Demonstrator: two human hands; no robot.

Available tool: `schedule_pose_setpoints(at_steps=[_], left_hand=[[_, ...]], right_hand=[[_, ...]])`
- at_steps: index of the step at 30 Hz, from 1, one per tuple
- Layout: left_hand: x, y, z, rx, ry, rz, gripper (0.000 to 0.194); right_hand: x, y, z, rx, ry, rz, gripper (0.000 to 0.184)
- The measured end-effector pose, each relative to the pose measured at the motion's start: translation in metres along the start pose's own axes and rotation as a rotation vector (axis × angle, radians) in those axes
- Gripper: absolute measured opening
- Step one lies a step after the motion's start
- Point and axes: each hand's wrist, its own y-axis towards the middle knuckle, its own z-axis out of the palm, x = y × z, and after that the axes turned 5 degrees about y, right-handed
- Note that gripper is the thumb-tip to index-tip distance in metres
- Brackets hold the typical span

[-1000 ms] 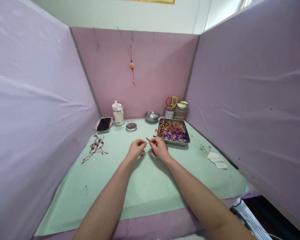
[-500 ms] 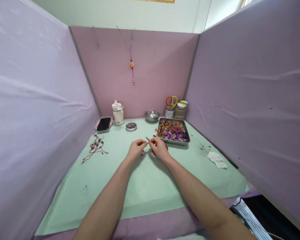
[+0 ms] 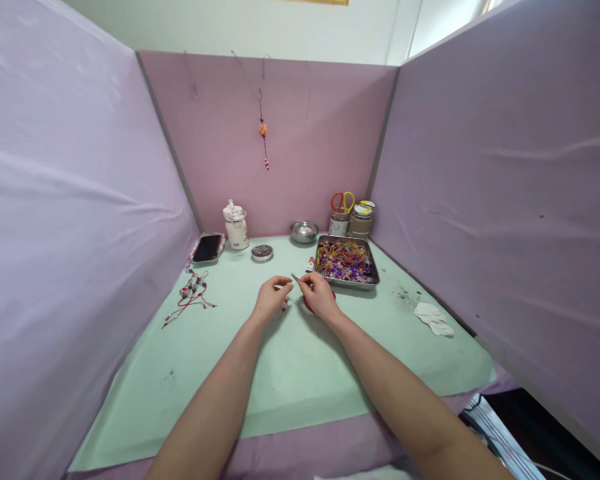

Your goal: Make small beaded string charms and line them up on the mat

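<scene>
My right hand (image 3: 319, 297) is closed around a small pair of scissors (image 3: 306, 304) with red handles, mostly hidden by my fingers. Their metal tip points up and left toward my left fingertips. My left hand (image 3: 273, 297) is just to the left, its thumb and index finger near each other; whatever they pinch is too small to make out. Below its fingers a short red cord (image 3: 285, 308) with small pale bits partly shows, and I cannot tell whether it hangs from the hand or lies on the cloth.
A metal tray (image 3: 347, 285) of beads and cords stands behind my right hand, a lighter (image 3: 311, 265) beside it. Farther back are a steel bowl (image 3: 304, 233), a round bead dish (image 3: 262, 253) and jars (image 3: 361, 223). Beaded red cords (image 3: 193, 293) and a phone (image 3: 207, 248) lie left, tissue (image 3: 433, 319) right.
My left thumb and index finger have parted slightly and drawn a little left, away from the scissors' tip. The right hand stays almost still.
</scene>
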Motion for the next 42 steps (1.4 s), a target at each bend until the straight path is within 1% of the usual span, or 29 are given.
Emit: schedule_pose_setpoints(at_steps=[2, 4, 8, 12, 15, 17, 20, 22, 26, 28, 30, 32, 42], left_hand=[[0.000, 0.002, -0.002, -0.024, -0.003, -0.005, 0.015], [0.000, 0.002, -0.004, -0.010, -0.012, -0.021, 0.015], [0.004, 0.001, -0.003, 0.106, -0.070, -0.110, 0.030], [0.009, 0.001, 0.000, 0.225, -0.173, -0.205, 0.045], [0.011, 0.003, -0.002, 0.255, -0.223, -0.234, 0.049], [0.012, 0.005, -0.004, 0.259, -0.230, -0.236, 0.047], [0.012, 0.005, -0.005, 0.237, -0.202, -0.220, 0.039], [0.012, 0.004, -0.004, 0.189, -0.161, -0.189, 0.032], [0.010, 0.003, 0.000, 0.055, -0.040, -0.054, 0.013], [0.009, 0.003, 0.002, 0.016, 0.019, 0.015, 0.006], [0.008, 0.002, 0.004, 0.004, 0.062, 0.058, 0.005], [0.008, 0.000, 0.005, 0.007, 0.090, 0.074, 0.007], [0.016, 0.004, 0.007, 0.035, 0.090, 0.058, 0.011]], right_hand=[[0.000, 0.000, 0.000, -0.004, 0.002, 0.000, 0.010], [0.000, 0.000, 0.000, -0.004, 0.003, -0.002, 0.010], [0.001, -0.001, 0.001, 0.023, 0.011, -0.011, 0.011], [0.002, -0.002, 0.003, 0.107, 0.022, -0.031, 0.011], [0.001, -0.003, 0.004, 0.160, 0.006, -0.041, 0.012], [0.000, -0.003, 0.005, 0.172, -0.010, -0.042, 0.012], [-0.002, -0.003, 0.005, 0.182, -0.028, -0.040, 0.010], [-0.005, -0.003, 0.005, 0.185, -0.042, -0.040, 0.010], [-0.010, -0.003, 0.006, 0.182, -0.073, -0.040, 0.011], [-0.013, -0.004, 0.007, 0.180, -0.082, -0.039, 0.010], [-0.014, -0.004, 0.008, 0.176, -0.088, -0.038, 0.010], [-0.015, -0.004, 0.008, 0.169, -0.091, -0.037, 0.010], [-0.015, -0.004, 0.009, 0.129, -0.083, -0.021, 0.011]])
